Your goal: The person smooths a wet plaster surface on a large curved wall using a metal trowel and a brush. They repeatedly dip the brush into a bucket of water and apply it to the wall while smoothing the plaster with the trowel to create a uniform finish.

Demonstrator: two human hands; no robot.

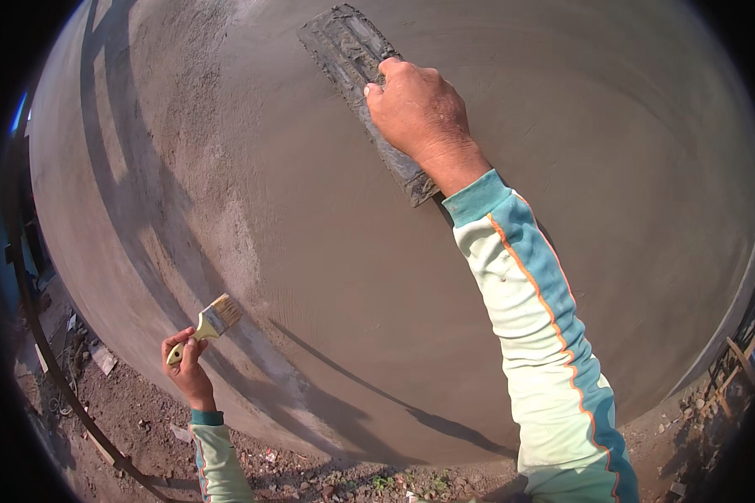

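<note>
My right hand [421,113] is closed round the handle of a rectangular plastering float [350,63]. The float lies tilted against the wall [377,277], its back smeared with grey mortar. Its handle is hidden under my fingers. Around it the plaster looks smooth, dark and damp. Lower on the left, my left hand [191,369] grips a paintbrush [214,325] by its pale yellow handle. The brush's light bristles point up and right, near the border between the damp plaster and a rougher, paler strip; whether they touch the wall I cannot tell.
A rough, lighter band of plaster [205,126] runs down the wall's left part, crossed by ladder-like shadows. Rubble-strewn ground [134,423] lies along the wall's foot. A dark curved bar [63,386] stands at the left, and wooden pieces [742,360] lie at the lower right.
</note>
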